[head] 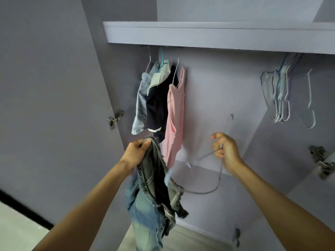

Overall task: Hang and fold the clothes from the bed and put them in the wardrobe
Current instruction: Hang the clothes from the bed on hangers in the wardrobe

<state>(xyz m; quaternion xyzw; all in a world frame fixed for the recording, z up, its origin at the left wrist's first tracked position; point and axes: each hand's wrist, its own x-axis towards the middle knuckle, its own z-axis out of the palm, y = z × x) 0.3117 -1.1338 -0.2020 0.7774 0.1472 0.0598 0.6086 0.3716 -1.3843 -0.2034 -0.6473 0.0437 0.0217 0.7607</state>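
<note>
A: What sits left of the pink top (174, 113)?
B: The left hand (137, 154), grip clamped on denim shorts (154, 192) hanging lengthwise below it.
A: And right?
B: The right hand (224, 151), pinching a wire hanger (215, 189) whose arm reaches left to the shorts.

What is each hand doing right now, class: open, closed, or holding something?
Left hand: closed, gripping the top of the denim garment.
Right hand: closed, fingers holding the grey hanger.
</note>
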